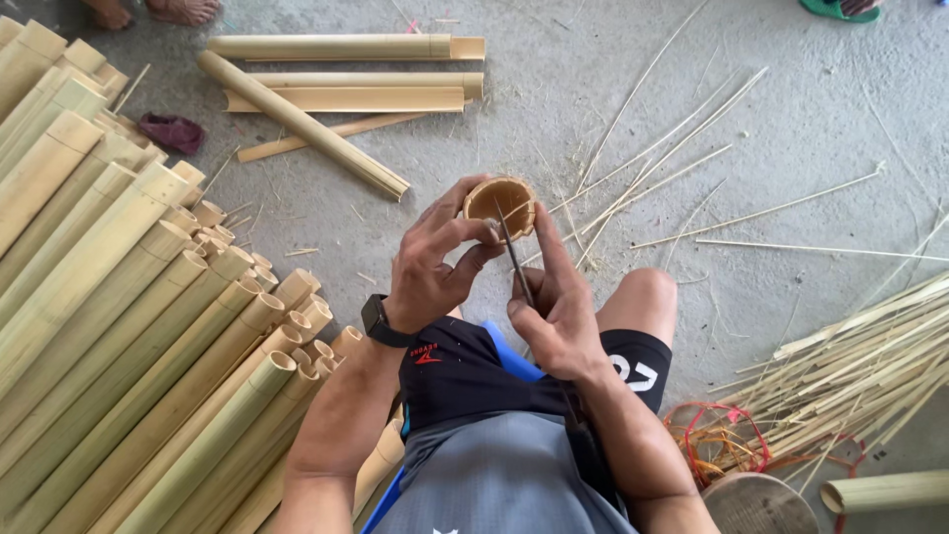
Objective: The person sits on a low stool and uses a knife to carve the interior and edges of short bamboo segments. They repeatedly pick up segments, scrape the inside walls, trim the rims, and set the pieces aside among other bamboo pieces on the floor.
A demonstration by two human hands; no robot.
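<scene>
Short bamboo tube (500, 203) gripped by left hand (435, 267), open end turned up for access; blade (514, 259) pinched by right hand (556, 311) fingers, tip steadied at rim.

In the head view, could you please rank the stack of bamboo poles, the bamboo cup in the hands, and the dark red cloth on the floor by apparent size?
1. Stack of bamboo poles, by far the largest.
2. Bamboo cup and dark red cloth look alike in size; the cup is held nearer the camera, so I won't rank them.

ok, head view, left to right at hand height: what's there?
Stack of bamboo poles → left hand gripping a short bamboo tube → right hand holding a thin blade to the tube's rim → loose thin splints → bundle of split strips.
</scene>
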